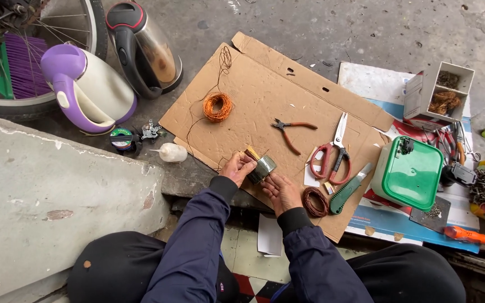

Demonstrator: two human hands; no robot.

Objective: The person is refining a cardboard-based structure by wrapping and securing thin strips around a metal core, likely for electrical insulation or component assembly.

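Motor stator — axis tilted up-right — held between left hand and right hand.

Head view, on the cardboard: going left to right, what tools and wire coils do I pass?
Orange wire coil → left hand → metal cylinder → right hand → pliers → brown wire coil → red scissors → green utility knife.

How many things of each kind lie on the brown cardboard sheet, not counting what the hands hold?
Wire coils: 2, orange coil and dark brown coil
Pliers: 1
Red-handled scissors: 1
Green utility knife: 1
Total: 5
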